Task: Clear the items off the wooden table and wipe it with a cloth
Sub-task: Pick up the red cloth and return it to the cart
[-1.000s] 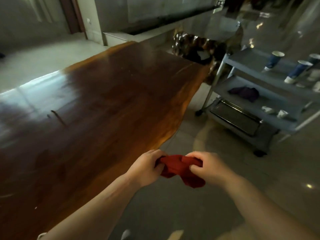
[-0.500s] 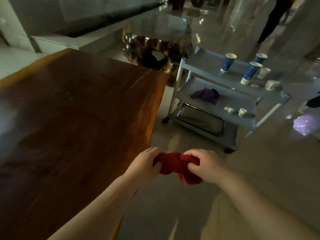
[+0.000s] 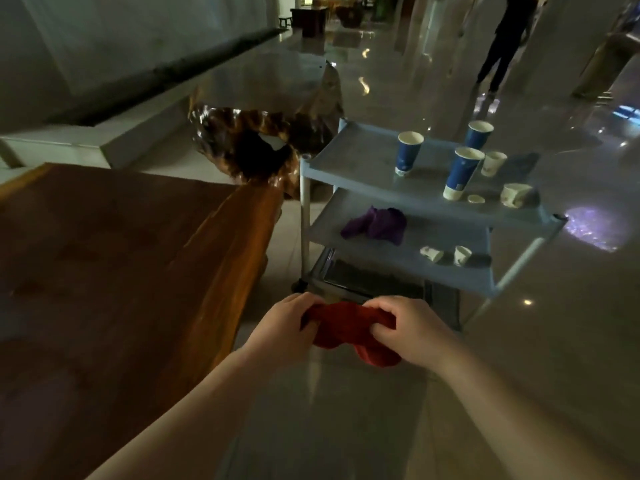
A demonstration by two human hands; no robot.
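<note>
A red cloth [image 3: 346,329] is bunched between both hands over the floor, just right of the wooden table [image 3: 114,265]. My left hand [image 3: 280,329] grips its left end and my right hand [image 3: 412,327] grips its right end, with a fold hanging below. The table's dark glossy top fills the left of the view and nothing shows on the visible part. Straight ahead stands a grey three-shelf cart [image 3: 360,164].
The cart's top shelf holds three blue paper cups [image 3: 408,152] and small white cups [image 3: 516,195]. A purple cloth [image 3: 375,223] and two small white cups lie on the middle shelf. A gnarled root table [image 3: 249,143] stands behind. A person [image 3: 505,39] walks far back.
The view has swung right, away from the table and toward the cart, which now looks closer. Both hands still hold the red cloth.
</note>
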